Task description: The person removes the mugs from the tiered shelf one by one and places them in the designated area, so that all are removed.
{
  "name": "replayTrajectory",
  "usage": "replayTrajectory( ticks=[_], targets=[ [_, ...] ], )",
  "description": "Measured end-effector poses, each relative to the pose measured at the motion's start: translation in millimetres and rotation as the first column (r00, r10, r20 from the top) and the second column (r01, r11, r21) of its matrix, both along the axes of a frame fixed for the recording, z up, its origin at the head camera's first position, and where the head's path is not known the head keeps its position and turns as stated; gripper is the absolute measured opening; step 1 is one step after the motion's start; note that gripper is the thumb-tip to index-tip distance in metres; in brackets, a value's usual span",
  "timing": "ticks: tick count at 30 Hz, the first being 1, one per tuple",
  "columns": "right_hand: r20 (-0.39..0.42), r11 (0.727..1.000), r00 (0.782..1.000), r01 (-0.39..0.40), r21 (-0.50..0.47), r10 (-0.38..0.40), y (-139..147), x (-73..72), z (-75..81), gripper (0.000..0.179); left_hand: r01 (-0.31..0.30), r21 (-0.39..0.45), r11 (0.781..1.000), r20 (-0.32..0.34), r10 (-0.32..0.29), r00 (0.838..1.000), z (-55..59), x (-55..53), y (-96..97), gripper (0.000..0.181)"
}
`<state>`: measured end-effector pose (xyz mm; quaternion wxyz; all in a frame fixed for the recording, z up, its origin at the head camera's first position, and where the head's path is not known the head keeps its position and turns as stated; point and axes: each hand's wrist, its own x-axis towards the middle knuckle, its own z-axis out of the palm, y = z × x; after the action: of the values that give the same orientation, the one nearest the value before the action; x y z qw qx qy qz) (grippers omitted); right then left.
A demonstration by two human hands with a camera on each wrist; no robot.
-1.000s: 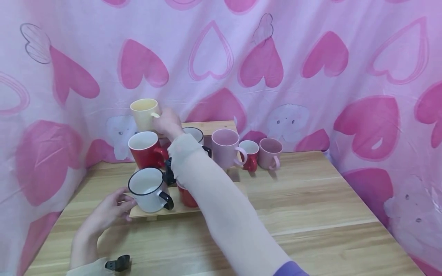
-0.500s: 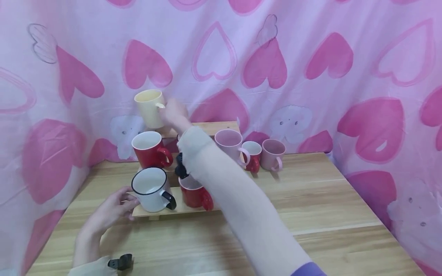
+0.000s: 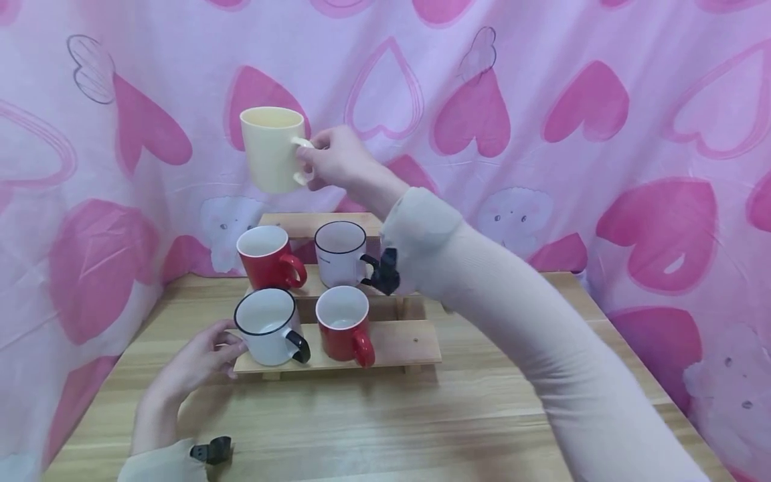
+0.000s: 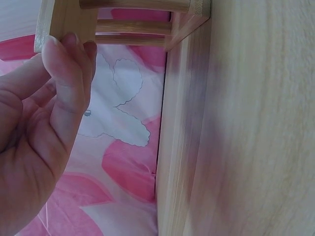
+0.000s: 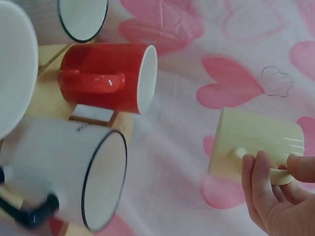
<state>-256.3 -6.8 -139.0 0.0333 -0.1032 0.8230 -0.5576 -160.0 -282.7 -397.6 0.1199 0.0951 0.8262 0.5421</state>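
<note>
At the far left, the left hand (image 3: 195,365) has its bent fingers against the left end of the wooden rack (image 3: 403,345), on the lowest shelf; whether they pinch the board or merely touch it, I cannot tell. Just beside that hand, the lower white mug (image 3: 259,341) stands upright, black-rimmed, its black handle turned to the right. Behind it on the middle shelf is the left red mug (image 3: 261,270). Above these, the yellow mug (image 3: 271,161) hangs in the air, nearly upright and clear of the top shelf. The right hand (image 3: 337,157) pinches its handle between thumb and fingers. Below that hand, the right red mug (image 3: 337,345) stands on the lowest shelf, with the upper white mug (image 3: 340,268) behind it. Farther right, the pale sleeve (image 3: 512,288) slants across the wooden table (image 3: 434,422), covering the middle shelf's right end.
</note>
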Motion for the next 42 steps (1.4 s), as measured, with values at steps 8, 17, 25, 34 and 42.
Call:
replayTrajectory(
  ticks=[8, 17, 25, 34, 42],
  targets=[
    [-0.065, 0.998, 0.997, -0.046, 0.046, 0.049, 50, 20.1, 1.6, 0.017, 0.001, 0.007, 1.0, 0.01, -0.001, 1.0, -3.3, -2.0, 5.9, 0.048],
    [-0.219, 0.984, 0.974, -0.012, 0.176, 0.051, 115, 41.9, -25.6, 0.02, 0.0, 0.002, 1.0, 0.007, 0.0, 1.0, -4.4, -5.6, 6.5, 0.044],
    [-0.254, 0.983, 0.967, 0.068, 0.172, -0.023, 164, 67.2, -39.8, 0.03, -0.003, 0.012, 1.0, 0.009, 0.003, 1.0, -4.5, -5.1, 6.4, 0.042],
    [-0.29, 0.949, 0.935, 0.263, 0.172, -0.206, 232, 96.7, -60.3, 0.045, 0.006, -0.001, 1.0, 0.026, -0.006, 1.0, -1.7, -6.1, 9.6, 0.038],
    [-0.288, 0.926, 0.89, 0.376, 0.027, -0.353, 278, 107.5, -90.0, 0.045, 0.017, -0.009, 1.0, 0.019, -0.017, 1.0, 0.1, -8.5, 7.3, 0.037]
  ],
)
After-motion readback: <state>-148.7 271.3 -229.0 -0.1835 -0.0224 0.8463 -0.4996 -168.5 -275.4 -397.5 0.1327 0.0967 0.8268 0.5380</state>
